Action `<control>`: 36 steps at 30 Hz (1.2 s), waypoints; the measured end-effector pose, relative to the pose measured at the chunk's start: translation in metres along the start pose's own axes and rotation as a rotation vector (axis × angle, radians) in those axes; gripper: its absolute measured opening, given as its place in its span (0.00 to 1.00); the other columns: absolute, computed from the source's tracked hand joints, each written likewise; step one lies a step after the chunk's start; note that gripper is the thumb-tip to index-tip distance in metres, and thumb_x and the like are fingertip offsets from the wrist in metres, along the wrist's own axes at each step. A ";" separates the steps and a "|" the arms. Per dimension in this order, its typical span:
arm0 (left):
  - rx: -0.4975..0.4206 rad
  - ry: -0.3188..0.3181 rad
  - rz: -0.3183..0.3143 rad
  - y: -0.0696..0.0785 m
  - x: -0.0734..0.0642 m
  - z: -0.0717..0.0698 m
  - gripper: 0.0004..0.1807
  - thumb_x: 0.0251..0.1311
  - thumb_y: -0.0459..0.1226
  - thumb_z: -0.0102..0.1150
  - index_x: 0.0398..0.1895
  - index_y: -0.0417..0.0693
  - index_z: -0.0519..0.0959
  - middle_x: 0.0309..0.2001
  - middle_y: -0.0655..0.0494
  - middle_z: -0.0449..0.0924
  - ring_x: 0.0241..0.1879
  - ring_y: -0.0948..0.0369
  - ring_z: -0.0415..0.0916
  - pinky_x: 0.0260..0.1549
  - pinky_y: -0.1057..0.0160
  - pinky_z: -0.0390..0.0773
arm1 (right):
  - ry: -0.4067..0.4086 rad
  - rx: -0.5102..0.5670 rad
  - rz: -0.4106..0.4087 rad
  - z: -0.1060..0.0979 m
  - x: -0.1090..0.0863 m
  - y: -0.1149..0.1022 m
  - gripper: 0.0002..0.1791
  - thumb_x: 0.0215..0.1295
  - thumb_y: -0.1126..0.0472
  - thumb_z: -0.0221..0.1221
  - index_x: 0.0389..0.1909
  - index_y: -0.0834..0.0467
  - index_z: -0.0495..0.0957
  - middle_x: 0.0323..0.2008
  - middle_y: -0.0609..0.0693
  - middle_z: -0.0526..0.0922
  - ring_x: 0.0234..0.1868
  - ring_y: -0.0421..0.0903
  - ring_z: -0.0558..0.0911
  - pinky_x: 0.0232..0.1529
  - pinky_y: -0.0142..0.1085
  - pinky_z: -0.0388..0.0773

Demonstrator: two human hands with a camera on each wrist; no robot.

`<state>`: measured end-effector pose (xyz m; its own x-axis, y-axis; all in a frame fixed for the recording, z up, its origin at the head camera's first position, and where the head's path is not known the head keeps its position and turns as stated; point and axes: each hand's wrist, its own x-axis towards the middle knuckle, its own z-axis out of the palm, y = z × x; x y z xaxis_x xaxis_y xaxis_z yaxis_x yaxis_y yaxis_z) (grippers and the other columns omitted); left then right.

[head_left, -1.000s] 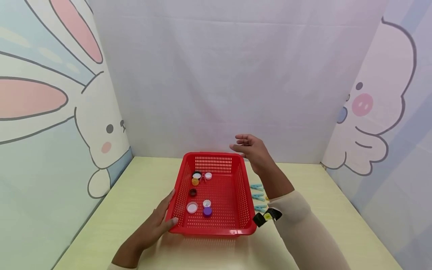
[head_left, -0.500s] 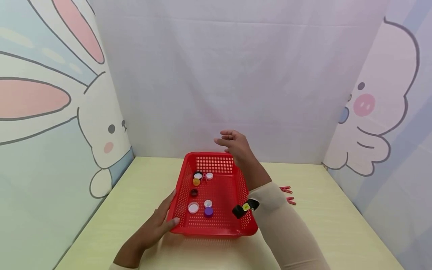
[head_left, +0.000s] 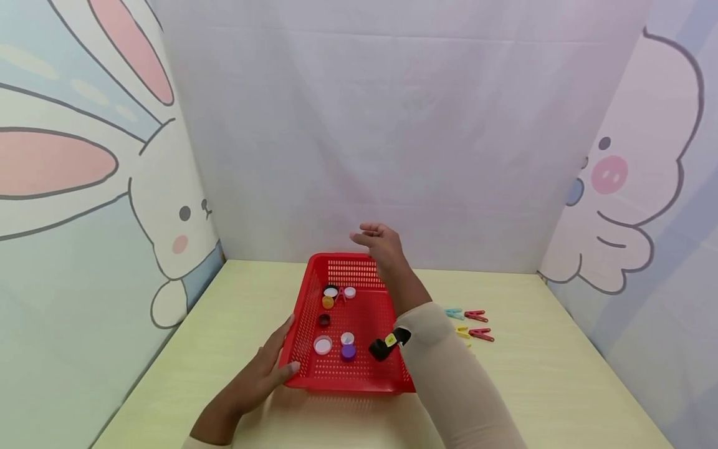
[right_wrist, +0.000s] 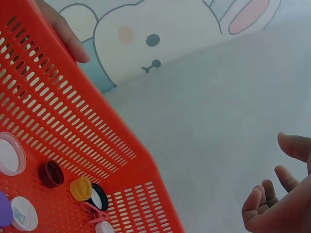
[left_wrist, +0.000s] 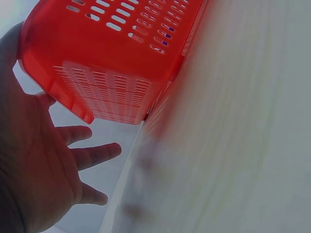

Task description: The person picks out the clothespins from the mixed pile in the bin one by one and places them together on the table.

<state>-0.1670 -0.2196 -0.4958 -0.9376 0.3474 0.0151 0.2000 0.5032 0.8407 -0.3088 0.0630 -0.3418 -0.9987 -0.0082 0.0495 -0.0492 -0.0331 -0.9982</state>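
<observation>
A red perforated plastic basket [head_left: 359,385] stands on the table. My left hand [head_left: 253,380] rests against its left side, thumb over the rim near the front corner; in the left wrist view the other fingers are spread and mostly straight. Above the far right part of the basket hovers my right hand [head_left: 382,249], fingers loosely bent and holding nothing. Inside lie a purple cap [head_left: 348,352], white caps [head_left: 347,338], a clear-rimmed lid [head_left: 322,345], a dark brown cap [head_left: 324,320], a yellow cap [right_wrist: 80,188], a black-rimmed lid [right_wrist: 99,196] and a pink clothespin [right_wrist: 95,212].
Right of the basket, partly hidden by my right forearm, lie red clothespins [head_left: 480,334], a light blue clothespin [head_left: 454,313] and yellow clothespins [head_left: 462,332]. A grey-white curtain [head_left: 336,125] hangs behind the table [head_left: 561,362]. Cartoon-printed panels [head_left: 73,280] flank both sides.
My right hand has moved left, from beside the basket's far right corner to above its far part. The clothespins on the right have come into view. The left hand stays put.
</observation>
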 end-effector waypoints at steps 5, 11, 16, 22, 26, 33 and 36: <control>0.000 0.005 -0.008 0.001 0.000 0.001 0.57 0.67 0.58 0.66 0.91 0.66 0.42 0.85 0.48 0.56 0.79 0.42 0.61 0.59 0.39 0.88 | 0.020 0.018 0.003 0.003 0.007 0.008 0.21 0.75 0.58 0.69 0.64 0.58 0.80 0.64 0.57 0.78 0.71 0.56 0.75 0.80 0.57 0.71; -0.005 0.001 -0.006 0.003 -0.001 0.003 0.56 0.68 0.58 0.64 0.91 0.65 0.42 0.85 0.48 0.57 0.79 0.42 0.62 0.61 0.38 0.87 | 0.060 0.013 0.050 0.004 0.016 0.026 0.16 0.76 0.57 0.69 0.60 0.55 0.83 0.62 0.56 0.81 0.68 0.57 0.77 0.76 0.57 0.74; 0.005 0.006 -0.002 0.003 -0.001 0.003 0.56 0.68 0.58 0.63 0.91 0.66 0.42 0.85 0.48 0.57 0.79 0.42 0.62 0.66 0.30 0.81 | 0.073 -0.012 0.110 0.007 0.018 0.037 0.14 0.76 0.55 0.69 0.59 0.52 0.84 0.62 0.54 0.84 0.70 0.59 0.78 0.74 0.53 0.78; 0.007 0.008 0.011 -0.001 0.000 0.002 0.56 0.68 0.58 0.63 0.91 0.66 0.42 0.85 0.47 0.57 0.79 0.42 0.62 0.63 0.34 0.85 | 0.051 -0.070 0.252 0.010 0.021 0.048 0.16 0.74 0.52 0.71 0.58 0.48 0.83 0.64 0.54 0.84 0.69 0.59 0.79 0.60 0.46 0.88; 0.010 0.013 0.028 -0.002 0.001 0.001 0.55 0.69 0.58 0.62 0.91 0.65 0.42 0.85 0.46 0.56 0.79 0.42 0.63 0.64 0.33 0.83 | 0.066 -0.153 0.344 0.012 0.024 0.058 0.16 0.70 0.51 0.74 0.55 0.48 0.84 0.65 0.56 0.84 0.67 0.60 0.82 0.50 0.43 0.91; 0.009 0.013 0.025 -0.001 0.000 0.002 0.55 0.69 0.57 0.62 0.91 0.65 0.41 0.86 0.46 0.56 0.79 0.41 0.62 0.62 0.37 0.86 | 0.036 -0.275 0.405 0.015 0.028 0.076 0.26 0.68 0.52 0.76 0.63 0.56 0.83 0.63 0.59 0.84 0.68 0.64 0.83 0.67 0.56 0.86; 0.010 0.014 0.029 -0.001 -0.002 0.001 0.55 0.69 0.57 0.62 0.91 0.65 0.41 0.86 0.47 0.56 0.79 0.42 0.62 0.62 0.37 0.86 | 0.011 -0.354 0.403 0.018 0.026 0.080 0.29 0.67 0.52 0.76 0.65 0.59 0.81 0.60 0.59 0.85 0.66 0.64 0.85 0.66 0.55 0.86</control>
<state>-0.1654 -0.2198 -0.4977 -0.9353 0.3509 0.0465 0.2296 0.5014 0.8342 -0.3387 0.0420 -0.4202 -0.9392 0.0594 -0.3382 0.3394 0.3093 -0.8883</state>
